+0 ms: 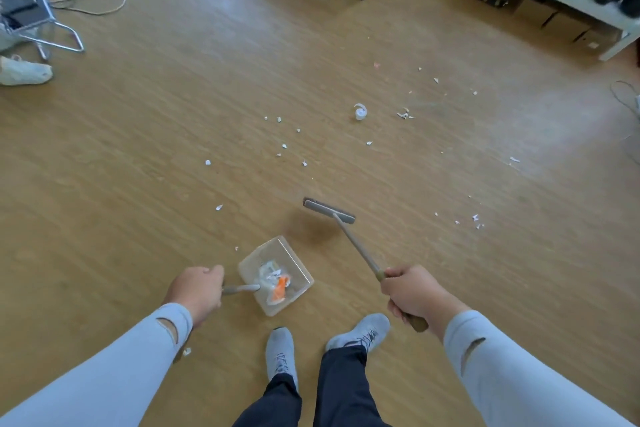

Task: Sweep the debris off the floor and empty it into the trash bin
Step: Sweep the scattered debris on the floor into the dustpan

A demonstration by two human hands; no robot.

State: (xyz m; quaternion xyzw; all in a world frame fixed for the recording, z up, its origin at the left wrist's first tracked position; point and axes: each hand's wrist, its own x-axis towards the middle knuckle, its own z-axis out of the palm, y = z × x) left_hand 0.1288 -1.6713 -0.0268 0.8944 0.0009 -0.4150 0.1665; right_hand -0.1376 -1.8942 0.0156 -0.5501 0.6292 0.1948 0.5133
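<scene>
We count one broom (329, 211), gripped by its handle in our right hand (414, 291), head near the floor (173, 135). One clear dustpan (277, 274), handle gripped in our left hand (198, 288), holds several white and orange scraps. Many white debris bits (405, 114) lie scattered ahead; one white cap (360, 112) among them.

Both hands' fingers (216, 270) curled tight

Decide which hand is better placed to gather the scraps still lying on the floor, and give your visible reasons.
Right. The right hand grips the broom, whose head is nearest the white scraps ahead. The left hand holds the dustpan, which already carries debris and probably only needs to receive.
</scene>
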